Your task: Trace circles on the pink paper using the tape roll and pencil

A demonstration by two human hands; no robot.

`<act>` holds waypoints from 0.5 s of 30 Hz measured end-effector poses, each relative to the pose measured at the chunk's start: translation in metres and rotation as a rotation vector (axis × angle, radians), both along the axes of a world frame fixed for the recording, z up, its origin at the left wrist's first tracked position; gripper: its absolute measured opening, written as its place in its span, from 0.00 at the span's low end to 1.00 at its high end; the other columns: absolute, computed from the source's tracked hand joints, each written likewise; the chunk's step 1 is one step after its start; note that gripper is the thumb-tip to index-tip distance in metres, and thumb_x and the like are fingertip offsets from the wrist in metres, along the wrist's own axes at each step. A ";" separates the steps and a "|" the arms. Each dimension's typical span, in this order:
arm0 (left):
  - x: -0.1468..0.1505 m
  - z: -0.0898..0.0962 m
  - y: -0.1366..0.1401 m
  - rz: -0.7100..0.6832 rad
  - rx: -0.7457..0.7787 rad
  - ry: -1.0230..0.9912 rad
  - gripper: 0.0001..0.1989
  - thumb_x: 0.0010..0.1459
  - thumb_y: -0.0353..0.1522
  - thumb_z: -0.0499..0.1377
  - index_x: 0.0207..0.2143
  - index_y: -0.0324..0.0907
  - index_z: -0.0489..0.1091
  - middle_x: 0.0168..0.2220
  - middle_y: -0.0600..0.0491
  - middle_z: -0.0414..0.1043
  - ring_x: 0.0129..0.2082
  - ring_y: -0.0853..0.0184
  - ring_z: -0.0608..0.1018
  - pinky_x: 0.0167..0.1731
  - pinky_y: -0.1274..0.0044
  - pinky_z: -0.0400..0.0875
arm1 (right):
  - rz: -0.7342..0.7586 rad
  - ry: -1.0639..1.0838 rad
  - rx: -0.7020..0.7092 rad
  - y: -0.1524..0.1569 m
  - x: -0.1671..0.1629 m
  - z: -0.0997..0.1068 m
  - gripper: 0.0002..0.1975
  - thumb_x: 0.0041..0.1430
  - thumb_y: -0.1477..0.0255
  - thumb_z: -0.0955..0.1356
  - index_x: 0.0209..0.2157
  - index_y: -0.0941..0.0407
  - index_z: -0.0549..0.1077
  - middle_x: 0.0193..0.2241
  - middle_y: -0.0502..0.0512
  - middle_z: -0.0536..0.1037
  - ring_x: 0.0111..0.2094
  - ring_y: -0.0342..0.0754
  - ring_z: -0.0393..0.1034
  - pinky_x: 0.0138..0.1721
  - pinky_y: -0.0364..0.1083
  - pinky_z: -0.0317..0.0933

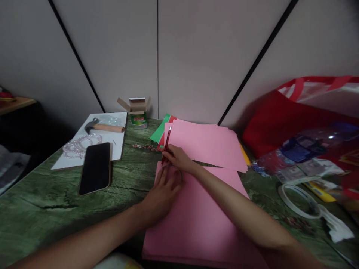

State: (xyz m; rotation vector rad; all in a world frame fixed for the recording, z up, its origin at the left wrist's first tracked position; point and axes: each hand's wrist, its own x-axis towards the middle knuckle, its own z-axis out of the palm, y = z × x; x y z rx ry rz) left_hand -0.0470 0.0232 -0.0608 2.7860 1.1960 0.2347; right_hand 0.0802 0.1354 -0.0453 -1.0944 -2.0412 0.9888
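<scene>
Red pencil point(167, 140), slim with a pale, shiny end, stands tilted at the far left corner of the near pink sheet point(199, 213). Right hand point(178, 157) grips it low; left hand point(161, 196) lies open on the paper, fingers spread beside a thin curved rim point(182, 174), its shape partly hidden. Beyond: overlapping pink sheets point(204, 142). Green box point(139, 120), flaps up, bears red lettering too small to read. Dark-screened phone point(96, 169) left on tabletop point(126, 209), near a hammer point(108, 127).
</scene>
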 end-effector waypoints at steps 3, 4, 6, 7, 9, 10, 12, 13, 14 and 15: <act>-0.001 0.001 0.001 0.003 -0.002 0.024 0.34 0.49 0.17 0.49 0.58 0.43 0.54 0.60 0.44 0.53 0.64 0.46 0.40 0.58 0.52 0.50 | -0.049 0.062 -0.051 -0.001 0.006 -0.002 0.04 0.61 0.71 0.62 0.36 0.56 0.66 0.26 0.50 0.75 0.23 0.43 0.70 0.27 0.43 0.64; -0.002 0.001 0.001 0.002 -0.004 0.031 0.33 0.49 0.17 0.49 0.58 0.43 0.55 0.60 0.45 0.53 0.64 0.46 0.41 0.57 0.53 0.50 | -0.061 0.092 -0.067 -0.002 0.008 -0.003 0.04 0.61 0.71 0.62 0.35 0.56 0.66 0.26 0.50 0.75 0.23 0.43 0.70 0.26 0.43 0.64; -0.002 0.004 0.002 -0.008 -0.006 0.033 0.31 0.51 0.18 0.49 0.58 0.45 0.55 0.60 0.45 0.53 0.64 0.45 0.44 0.57 0.53 0.52 | -0.089 0.145 -0.099 -0.004 0.012 -0.006 0.05 0.61 0.69 0.62 0.34 0.56 0.65 0.26 0.50 0.75 0.22 0.44 0.71 0.25 0.44 0.66; -0.003 0.005 0.002 -0.014 -0.007 0.029 0.29 0.53 0.19 0.49 0.58 0.45 0.56 0.60 0.45 0.53 0.63 0.45 0.45 0.57 0.53 0.52 | -0.103 0.162 -0.111 -0.004 0.014 -0.007 0.05 0.60 0.68 0.62 0.34 0.55 0.65 0.25 0.50 0.74 0.21 0.44 0.71 0.25 0.44 0.66; -0.003 0.009 0.004 -0.025 -0.015 0.021 0.24 0.58 0.23 0.51 0.57 0.45 0.58 0.59 0.45 0.54 0.63 0.45 0.47 0.56 0.53 0.54 | -0.126 0.199 -0.123 -0.006 0.019 -0.011 0.06 0.60 0.66 0.63 0.34 0.55 0.64 0.22 0.49 0.74 0.21 0.44 0.71 0.24 0.44 0.67; -0.004 0.012 0.004 -0.027 -0.021 0.018 0.22 0.59 0.26 0.51 0.56 0.46 0.58 0.58 0.45 0.54 0.62 0.45 0.49 0.55 0.53 0.55 | -0.133 0.222 -0.127 -0.007 0.021 -0.012 0.07 0.59 0.66 0.63 0.34 0.55 0.64 0.22 0.48 0.73 0.21 0.44 0.71 0.24 0.44 0.68; -0.004 0.017 0.005 -0.029 -0.020 0.001 0.19 0.61 0.30 0.52 0.55 0.47 0.60 0.57 0.44 0.54 0.61 0.46 0.52 0.54 0.53 0.56 | -0.147 0.265 -0.134 -0.009 0.026 -0.015 0.07 0.59 0.65 0.63 0.34 0.54 0.64 0.21 0.48 0.73 0.21 0.44 0.72 0.24 0.44 0.68; -0.004 0.019 0.006 -0.030 -0.016 -0.012 0.19 0.61 0.30 0.52 0.54 0.47 0.61 0.57 0.44 0.54 0.60 0.47 0.53 0.54 0.54 0.57 | -0.156 0.281 -0.137 -0.011 0.028 -0.015 0.08 0.58 0.65 0.64 0.34 0.54 0.64 0.21 0.48 0.73 0.22 0.45 0.72 0.25 0.45 0.69; -0.004 0.022 0.007 -0.032 -0.013 -0.025 0.18 0.61 0.31 0.52 0.54 0.48 0.62 0.57 0.44 0.53 0.60 0.48 0.54 0.53 0.56 0.58 | -0.168 0.292 -0.141 -0.013 0.030 -0.016 0.08 0.58 0.64 0.64 0.34 0.54 0.64 0.21 0.48 0.74 0.22 0.45 0.72 0.25 0.45 0.69; -0.004 0.023 0.008 -0.034 -0.011 -0.038 0.18 0.61 0.31 0.53 0.53 0.49 0.62 0.58 0.45 0.53 0.60 0.50 0.54 0.53 0.57 0.59 | -0.180 0.302 -0.142 -0.015 0.031 -0.017 0.08 0.58 0.64 0.64 0.34 0.54 0.64 0.22 0.48 0.74 0.22 0.45 0.72 0.25 0.46 0.70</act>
